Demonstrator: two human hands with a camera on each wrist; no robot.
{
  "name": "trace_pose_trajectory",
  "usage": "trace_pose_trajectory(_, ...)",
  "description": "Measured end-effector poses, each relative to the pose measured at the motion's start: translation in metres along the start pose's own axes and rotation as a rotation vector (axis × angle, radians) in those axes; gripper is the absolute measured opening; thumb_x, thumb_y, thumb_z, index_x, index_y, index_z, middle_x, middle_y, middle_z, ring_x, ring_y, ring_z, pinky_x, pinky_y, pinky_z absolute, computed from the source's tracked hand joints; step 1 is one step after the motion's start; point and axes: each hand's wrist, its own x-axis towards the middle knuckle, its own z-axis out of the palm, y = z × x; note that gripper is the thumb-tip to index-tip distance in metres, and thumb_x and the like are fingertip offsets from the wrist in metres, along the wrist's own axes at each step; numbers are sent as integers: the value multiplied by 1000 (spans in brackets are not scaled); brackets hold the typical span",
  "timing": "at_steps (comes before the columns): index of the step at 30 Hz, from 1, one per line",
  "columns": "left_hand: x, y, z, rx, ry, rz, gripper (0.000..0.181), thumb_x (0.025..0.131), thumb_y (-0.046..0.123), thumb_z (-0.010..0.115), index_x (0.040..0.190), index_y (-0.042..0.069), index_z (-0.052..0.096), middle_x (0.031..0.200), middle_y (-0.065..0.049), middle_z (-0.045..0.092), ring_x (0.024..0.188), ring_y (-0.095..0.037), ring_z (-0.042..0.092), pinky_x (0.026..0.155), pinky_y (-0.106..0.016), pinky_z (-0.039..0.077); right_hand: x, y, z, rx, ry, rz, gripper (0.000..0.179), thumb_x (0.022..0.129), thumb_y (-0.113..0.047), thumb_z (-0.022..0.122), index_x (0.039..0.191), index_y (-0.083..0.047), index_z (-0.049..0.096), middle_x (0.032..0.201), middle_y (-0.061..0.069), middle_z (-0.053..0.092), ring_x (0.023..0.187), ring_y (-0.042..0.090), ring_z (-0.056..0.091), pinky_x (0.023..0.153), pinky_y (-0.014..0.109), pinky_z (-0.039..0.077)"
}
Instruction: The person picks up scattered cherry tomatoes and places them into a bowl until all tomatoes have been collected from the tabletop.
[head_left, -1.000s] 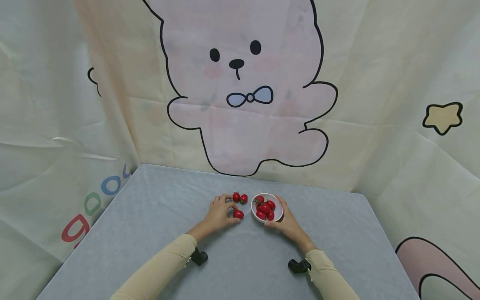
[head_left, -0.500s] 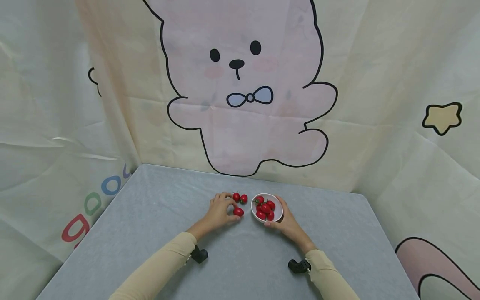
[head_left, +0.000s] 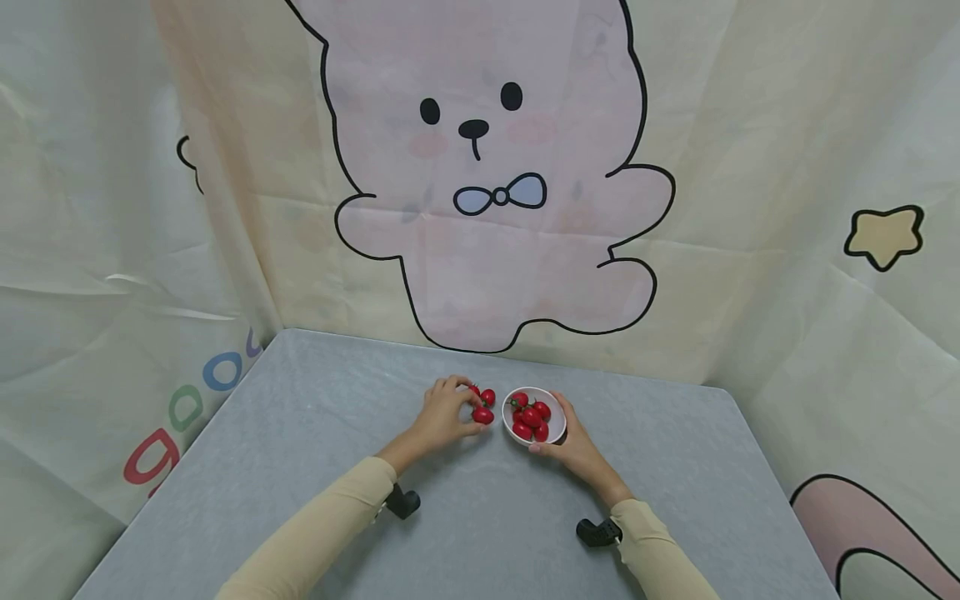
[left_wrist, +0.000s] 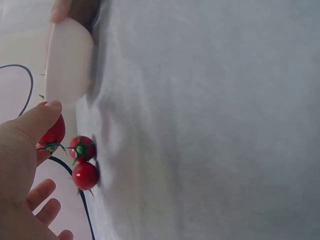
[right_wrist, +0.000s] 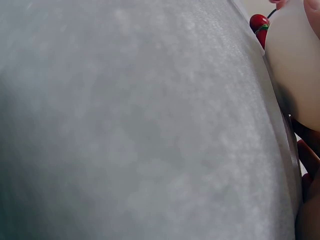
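My left hand (head_left: pixel 445 414) pinches a red cherry tomato (head_left: pixel 483 415) between thumb and forefinger, just left of the white bowl. In the left wrist view this held tomato (left_wrist: pixel 54 131) shows its green stem end and sits above the cloth. Two more tomatoes (left_wrist: pixel 85 175) lie on the table beyond it, partly behind the fingers in the head view. Around the right side of the bowl (head_left: pixel 507 431) curls my right hand (head_left: pixel 573 442), thumb at the near rim. Several cherry tomatoes (head_left: pixel 532 417) fill the bowl.
A grey-blue cloth covers the table (head_left: pixel 480 517). Behind it hangs a pale curtain (head_left: pixel 495 275) printed with a cartoon bear. Each wrist carries a black camera mount (head_left: pixel 597 532).
The left hand has lifted its tomato from the table and brought it up and to the right, nearer the bowl. The right hand and bowl stay where they were.
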Motion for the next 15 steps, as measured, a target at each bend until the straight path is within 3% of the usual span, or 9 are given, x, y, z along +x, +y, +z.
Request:
trace_pose_trajectory(10,9,14,-5,9,28,79,30,78,37,84,100,22,70,137,-9,53,127,-33,44,106,-60,34,1,1,0,3,4,-2,110,73,-31,87,157,-23,16,161,10,30,151,33,25,119,61,22)
trace_pose_trajectory(15,15,21,-6,24,15,87,31,79,39,82,103,24,71,140,-9,51,129,-32,43,107,-59,34,0,1,0,14,-4,2,109,74,-29,87,157,-22,16,160,10,30,150,33,26,118,60,25)
